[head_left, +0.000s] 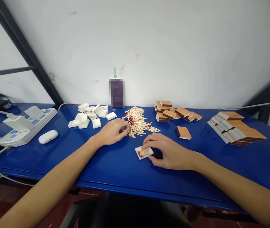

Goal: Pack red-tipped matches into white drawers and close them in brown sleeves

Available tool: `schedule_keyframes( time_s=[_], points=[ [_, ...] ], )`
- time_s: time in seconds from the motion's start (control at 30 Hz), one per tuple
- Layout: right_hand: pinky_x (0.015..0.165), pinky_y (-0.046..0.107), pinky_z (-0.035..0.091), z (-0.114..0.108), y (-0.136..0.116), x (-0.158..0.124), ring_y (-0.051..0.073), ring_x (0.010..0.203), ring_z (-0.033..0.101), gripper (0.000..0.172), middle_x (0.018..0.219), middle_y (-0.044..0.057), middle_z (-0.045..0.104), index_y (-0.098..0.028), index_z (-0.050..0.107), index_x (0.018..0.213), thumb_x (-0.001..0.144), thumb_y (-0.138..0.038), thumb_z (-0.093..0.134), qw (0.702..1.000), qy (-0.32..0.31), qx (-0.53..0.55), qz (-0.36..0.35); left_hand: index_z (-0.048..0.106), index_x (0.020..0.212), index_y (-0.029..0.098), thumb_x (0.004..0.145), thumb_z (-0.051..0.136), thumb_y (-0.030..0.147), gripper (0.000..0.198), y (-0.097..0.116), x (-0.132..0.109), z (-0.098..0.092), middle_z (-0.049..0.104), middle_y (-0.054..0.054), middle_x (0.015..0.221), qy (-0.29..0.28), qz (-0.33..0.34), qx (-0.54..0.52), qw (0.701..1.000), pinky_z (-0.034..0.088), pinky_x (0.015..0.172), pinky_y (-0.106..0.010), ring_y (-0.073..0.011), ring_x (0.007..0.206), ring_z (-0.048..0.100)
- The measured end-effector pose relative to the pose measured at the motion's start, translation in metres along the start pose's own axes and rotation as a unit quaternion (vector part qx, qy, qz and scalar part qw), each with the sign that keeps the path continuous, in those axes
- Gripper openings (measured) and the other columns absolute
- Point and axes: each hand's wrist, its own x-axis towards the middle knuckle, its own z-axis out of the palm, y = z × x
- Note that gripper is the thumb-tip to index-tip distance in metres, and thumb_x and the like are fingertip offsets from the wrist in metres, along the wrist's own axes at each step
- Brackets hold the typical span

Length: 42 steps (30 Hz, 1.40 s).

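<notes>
My left hand [114,130] has its thumb and fingers curled together at the left edge of a loose heap of red-tipped matches [137,122], pinching at matches there; its fingertips are partly hidden. My right hand [165,150] grips the right end of a small white matchbox tray [137,153] between thumb and fingers, low over the blue table. Inside that tray lie several matches [144,152], their red heads toward the left. An orange-brown matchbox sleeve [183,132] lies by itself beyond my right hand.
White empty trays [84,119] are scattered left of the heap. Orange sleeves [169,112] lie piled at the back, and filled-looking matchboxes [239,128] are stacked at the right. A power strip [42,118], a white earbud case [48,136] and cables occupy the left. A blurred dark rectangle [117,93] leans on the wall.
</notes>
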Motion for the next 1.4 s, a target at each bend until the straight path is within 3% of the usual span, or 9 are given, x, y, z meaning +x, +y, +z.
schedule_keyframes(
  time_s=[0.43,0.63,0.9,1.03,1.27,1.4],
  points=[
    [0.087,0.037,0.045,-0.001,-0.003,0.0,0.021,0.097,0.057,0.016,0.108,0.006,0.063,-0.022,0.057,0.092,0.081,-0.009,0.055,1.0,-0.001,-0.021,-0.007,0.057,0.084,0.018,0.092,0.045,0.022,0.016,0.003,0.0,0.0,0.056,0.0,0.073,0.0,0.01,0.006,1.0,0.038,0.069,-0.028,-0.0159,0.074,0.05],
    [0.082,0.036,0.044,-0.002,-0.005,0.0,0.021,0.091,0.056,0.022,0.099,0.004,0.064,-0.022,0.054,0.101,0.081,-0.018,0.061,0.999,0.013,-0.029,0.027,0.057,0.083,0.017,0.092,0.046,0.021,0.015,0.003,0.0,0.0,0.057,0.0,0.073,-0.001,0.013,0.008,1.0,0.039,0.07,-0.029,-0.0157,0.074,0.05],
    [0.083,0.037,0.041,-0.004,-0.013,-0.003,0.021,0.088,0.053,0.027,0.102,0.003,0.063,-0.023,0.054,0.108,0.082,-0.022,0.062,0.999,-0.026,-0.032,0.025,0.059,0.089,0.017,0.094,0.044,0.024,0.017,0.004,0.0,-0.001,0.059,-0.002,0.077,-0.001,0.01,0.013,1.0,0.041,0.073,-0.03,-0.0167,0.076,0.052],
    [0.082,0.037,0.041,-0.002,-0.015,-0.003,0.02,0.087,0.053,0.029,0.101,0.005,0.062,-0.022,0.055,0.11,0.081,-0.022,0.062,0.999,-0.025,-0.048,-0.002,0.06,0.093,0.017,0.092,0.044,0.021,0.016,0.003,-0.001,-0.001,0.059,-0.003,0.082,-0.01,0.01,0.025,1.0,0.042,0.078,-0.032,-0.0179,0.081,0.053],
    [0.084,0.039,0.041,0.0,-0.007,-0.003,0.023,0.091,0.053,0.028,0.105,0.01,0.06,-0.019,0.058,0.109,0.082,-0.013,0.055,0.98,0.057,-0.158,-0.111,0.06,0.098,0.017,0.093,0.043,0.02,0.018,0.002,-0.002,-0.002,0.057,-0.004,0.092,-0.013,0.007,0.029,0.999,0.043,0.077,-0.032,-0.0184,0.086,0.053],
    [0.084,0.04,0.041,-0.001,-0.006,-0.002,0.023,0.092,0.054,0.031,0.106,0.01,0.06,-0.02,0.057,0.113,0.083,-0.013,0.055,0.981,0.042,-0.156,-0.103,0.06,0.098,0.017,0.093,0.043,0.021,0.018,0.002,-0.001,-0.001,0.058,-0.005,0.092,-0.018,0.003,0.025,1.0,0.044,0.08,-0.032,-0.0193,0.088,0.054]
  ],
)
